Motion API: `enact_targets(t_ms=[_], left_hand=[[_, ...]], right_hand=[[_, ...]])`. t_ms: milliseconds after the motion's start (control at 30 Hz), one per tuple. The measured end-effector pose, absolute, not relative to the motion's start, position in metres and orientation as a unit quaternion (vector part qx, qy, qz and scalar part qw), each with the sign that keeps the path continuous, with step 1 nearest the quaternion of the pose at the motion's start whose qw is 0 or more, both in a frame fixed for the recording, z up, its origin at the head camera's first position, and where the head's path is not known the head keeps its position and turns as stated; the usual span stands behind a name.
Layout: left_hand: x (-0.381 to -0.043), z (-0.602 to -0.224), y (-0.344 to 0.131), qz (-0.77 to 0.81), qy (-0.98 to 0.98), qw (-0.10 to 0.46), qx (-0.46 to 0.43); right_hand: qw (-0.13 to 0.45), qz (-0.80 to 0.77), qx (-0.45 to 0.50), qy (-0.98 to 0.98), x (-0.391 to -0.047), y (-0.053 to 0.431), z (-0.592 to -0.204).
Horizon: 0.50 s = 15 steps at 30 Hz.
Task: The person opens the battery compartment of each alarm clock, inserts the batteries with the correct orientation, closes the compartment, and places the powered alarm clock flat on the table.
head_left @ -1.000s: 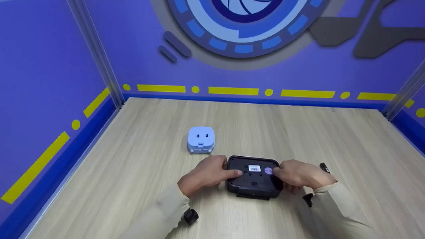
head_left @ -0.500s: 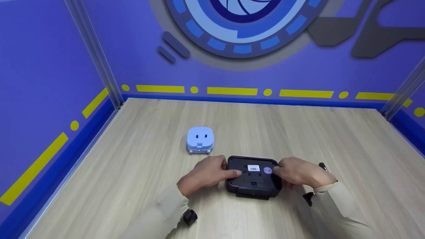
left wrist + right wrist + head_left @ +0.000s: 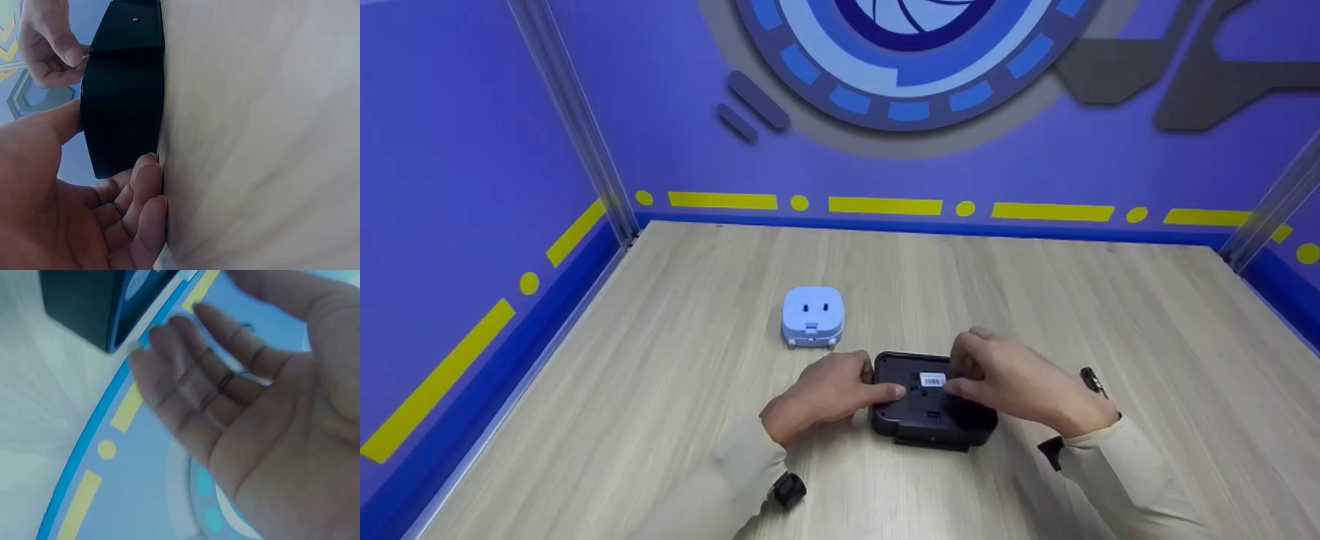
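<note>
Grips the left end of a black plastic case resting on the wood-grain table with the left hand, thumb on top. Holds the right hand over its right side with fingers loosely bent; cannot tell whether touching. Has a light-blue box just beyond the left hand.

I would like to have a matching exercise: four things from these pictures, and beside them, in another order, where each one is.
1. blue box
2. white label
3. left hand
4. right hand

A. above the right part of the black box
B. on the table, touched by no hand
C. gripping the left side of the black box
D. on the black box's upper face

Right pairs: 1-B, 2-D, 3-C, 4-A
</note>
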State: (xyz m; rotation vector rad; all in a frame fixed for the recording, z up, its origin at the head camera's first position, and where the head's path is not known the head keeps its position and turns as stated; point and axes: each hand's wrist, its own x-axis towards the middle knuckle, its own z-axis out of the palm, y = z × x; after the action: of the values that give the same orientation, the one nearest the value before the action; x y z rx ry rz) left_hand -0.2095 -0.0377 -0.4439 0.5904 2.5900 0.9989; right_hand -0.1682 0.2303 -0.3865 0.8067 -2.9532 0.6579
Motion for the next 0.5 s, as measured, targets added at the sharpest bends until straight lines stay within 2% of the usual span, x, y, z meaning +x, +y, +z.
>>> enact_targets(t_ms=[133, 500], left_hand=[[-0.21, -0.444, -0.037, 0.343, 0.904, 0.149, 0.206], [-0.21, -0.445, -0.037, 0.337, 0.907, 0.146, 0.208]], right_hand=[[-0.004, 0.23, 0.298, -0.926, -0.17, 0.227, -0.39], [-0.035, 0.215, 0.293, -0.931, -0.173, 0.223, -0.399]])
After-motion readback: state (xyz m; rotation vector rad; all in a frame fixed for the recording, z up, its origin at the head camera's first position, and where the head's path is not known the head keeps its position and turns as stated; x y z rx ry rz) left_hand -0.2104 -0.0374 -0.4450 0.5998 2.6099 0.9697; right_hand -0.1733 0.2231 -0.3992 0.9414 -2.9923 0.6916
